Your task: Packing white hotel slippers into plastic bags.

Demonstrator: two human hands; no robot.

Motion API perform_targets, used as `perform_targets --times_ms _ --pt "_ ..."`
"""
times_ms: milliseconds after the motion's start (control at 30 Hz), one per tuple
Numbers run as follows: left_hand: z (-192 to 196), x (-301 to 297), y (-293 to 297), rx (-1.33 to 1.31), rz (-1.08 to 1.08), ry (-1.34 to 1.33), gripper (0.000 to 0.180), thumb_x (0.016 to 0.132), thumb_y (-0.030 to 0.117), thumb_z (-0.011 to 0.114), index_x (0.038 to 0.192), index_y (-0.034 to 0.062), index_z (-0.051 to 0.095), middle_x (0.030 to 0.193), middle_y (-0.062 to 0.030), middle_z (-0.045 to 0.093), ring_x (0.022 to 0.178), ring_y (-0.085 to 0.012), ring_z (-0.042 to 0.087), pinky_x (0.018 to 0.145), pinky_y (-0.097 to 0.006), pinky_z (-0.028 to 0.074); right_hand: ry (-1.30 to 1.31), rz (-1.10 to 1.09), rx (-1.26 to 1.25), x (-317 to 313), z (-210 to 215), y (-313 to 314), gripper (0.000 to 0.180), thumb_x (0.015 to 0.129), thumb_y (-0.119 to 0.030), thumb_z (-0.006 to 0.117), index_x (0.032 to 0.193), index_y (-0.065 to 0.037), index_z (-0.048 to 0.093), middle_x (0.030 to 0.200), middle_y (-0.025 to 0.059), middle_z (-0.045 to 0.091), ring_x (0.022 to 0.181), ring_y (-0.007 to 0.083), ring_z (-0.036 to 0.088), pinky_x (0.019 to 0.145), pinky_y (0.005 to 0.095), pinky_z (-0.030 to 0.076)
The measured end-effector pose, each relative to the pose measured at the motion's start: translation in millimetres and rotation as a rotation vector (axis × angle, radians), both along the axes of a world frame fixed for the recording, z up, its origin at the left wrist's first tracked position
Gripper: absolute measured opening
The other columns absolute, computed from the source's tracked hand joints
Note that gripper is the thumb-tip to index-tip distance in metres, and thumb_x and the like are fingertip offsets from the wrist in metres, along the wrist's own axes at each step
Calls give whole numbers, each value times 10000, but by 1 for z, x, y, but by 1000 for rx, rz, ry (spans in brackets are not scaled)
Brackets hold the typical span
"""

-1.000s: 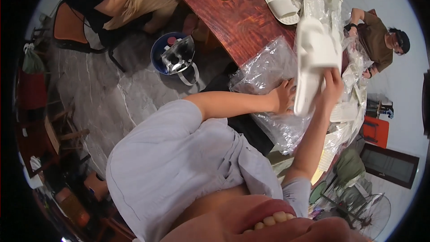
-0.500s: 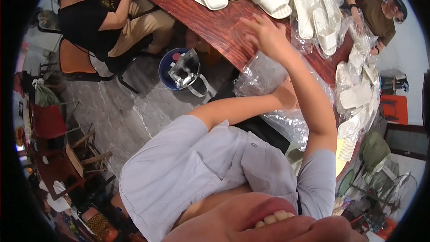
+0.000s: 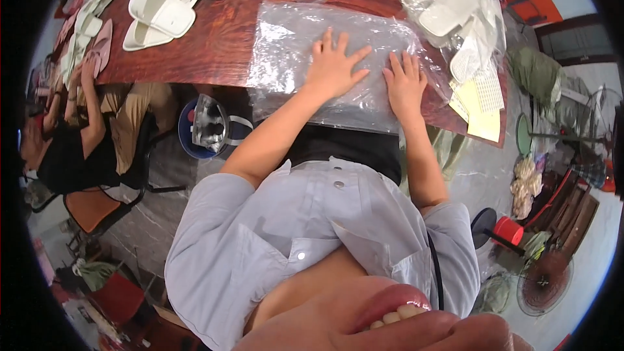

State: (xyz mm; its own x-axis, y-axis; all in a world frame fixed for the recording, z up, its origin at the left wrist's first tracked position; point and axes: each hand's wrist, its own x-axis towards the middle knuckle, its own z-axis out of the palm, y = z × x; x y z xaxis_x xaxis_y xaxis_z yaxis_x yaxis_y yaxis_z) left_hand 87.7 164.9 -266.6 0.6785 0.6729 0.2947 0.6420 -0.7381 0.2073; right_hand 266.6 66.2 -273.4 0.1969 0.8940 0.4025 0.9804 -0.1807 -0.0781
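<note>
Both hands have come down since half a second ago: then my right hand was raised over the tabletop with the left one near a crumpled heap of plastic, and now both lie flat on a clear plastic bag (image 3: 305, 58) spread out in the upper middle of the frame. My left hand (image 3: 333, 68) presses palm-down with its fingers fanned apart, so that grip is open and clamps nothing. My right hand (image 3: 406, 81) rests just beside it to the right, also flat and spread, holding nothing. I read this as smoothing the bag against the wood, and the sheet does look flatter under the palms than at its wrinkled left edge.

That bag lies on the reddish-brown tabletop (image 3: 214, 52), its near edge hanging slightly over the rim toward my body. White slippers (image 3: 159, 16) sit in the upper left of the frame, well apart from the bag, and more bagged slippers (image 3: 455, 13) are piled at the upper right, close to my right hand. Yellow paper sheets (image 3: 481, 114) lie at the right end. Below the table edge, left of centre, stands a blue bucket (image 3: 195, 140). A seated person (image 3: 71, 143) in black is at the far left.
</note>
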Motion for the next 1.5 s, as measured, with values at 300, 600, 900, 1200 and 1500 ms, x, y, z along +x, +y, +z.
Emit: perform_targets --times_ms 300,600,900,1200,1500 --pt "47 0 -22 -26 -123 82 561 885 355 666 1411 250 501 1360 -234 456 1314 -440 388 1009 -598 358 42 -25 106 -7 -12 -3 415 916 -296 622 1306 -158 591 1416 164 503 1351 372 412 1033 580 325" --pt "-6 9 -40 43 -165 -48 501 894 282 629 1380 221 522 1333 -209 429 1314 -384 362 1034 -561 313 398 -7 175 24 22 -4 461 887 -175 642 1342 -188 573 1419 181 484 1355 402 374 1032 583 314" --pt "1 14 -44 9 -200 -38 541 929 361 600 1436 455 439 1352 -222 426 1319 -417 350 1038 -590 282 -339 -281 23 123 41 46 765 888 -170 604 1493 -511 282 1529 195 326 1327 455 392 893 616 419" --pt "8 16 -39 -39 -258 -27 645 767 683 632 1355 431 552 1441 -227 413 1343 -496 305 1045 -639 257 -209 -22 295 209 65 68 266 854 -88 556 1117 -100 596 1021 147 620 949 371 615 732 457 528" --pt "18 22 -40 -95 -242 100 661 744 684 659 1336 403 572 1461 -214 405 1351 -507 303 1017 -675 285 441 141 644 274 173 32 295 821 47 566 1107 -11 603 1043 138 666 897 222 655 787 323 550"
